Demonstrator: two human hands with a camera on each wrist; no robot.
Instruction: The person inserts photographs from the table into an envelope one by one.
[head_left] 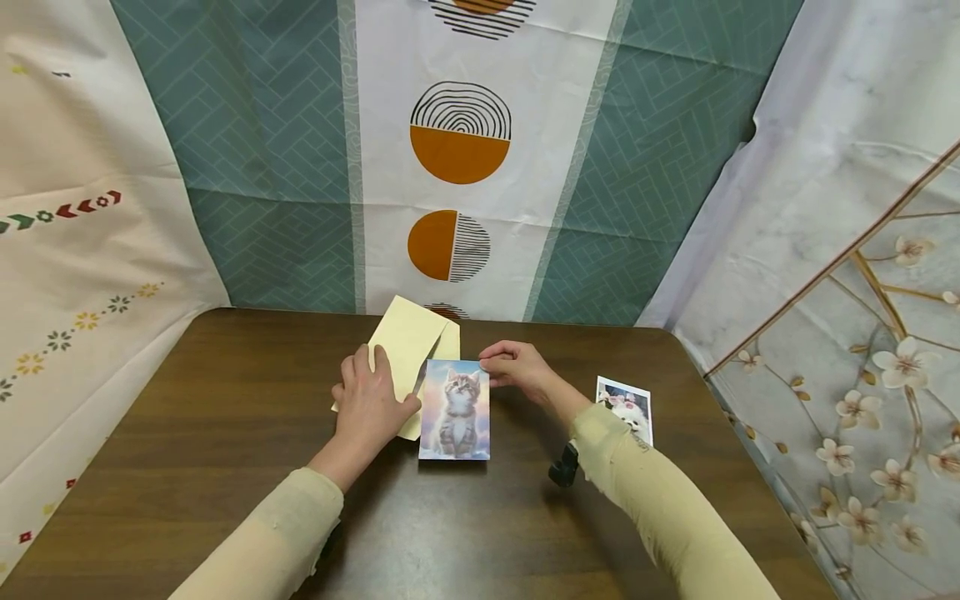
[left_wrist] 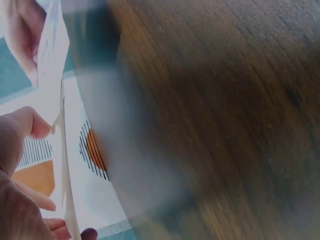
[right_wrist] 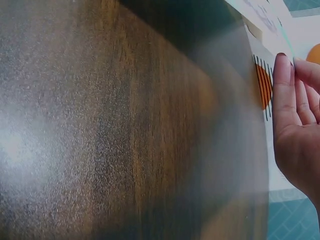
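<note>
My left hand [head_left: 370, 400] grips a pale yellow envelope [head_left: 407, 333], its flap side standing apart on the right. In the left wrist view the thumb and fingers lie along both sides of the envelope's thin edge [left_wrist: 66, 175]. Just right of it, a kitten picture card [head_left: 455, 421] faces me upright. My right hand [head_left: 527, 372] pinches this card near its upper right corner between thumb and fingers. The card's left side overlaps the envelope in the head view. From the right wrist, the pinching hand [right_wrist: 300, 120] shows at the card's edge.
A second picture card with a white fluffy dog [head_left: 628, 410] lies on the brown wooden table [head_left: 247, 400] at the right, partly behind my right sleeve [head_left: 637, 475]. Patterned curtains [head_left: 262, 150] hang behind the table and at both sides.
</note>
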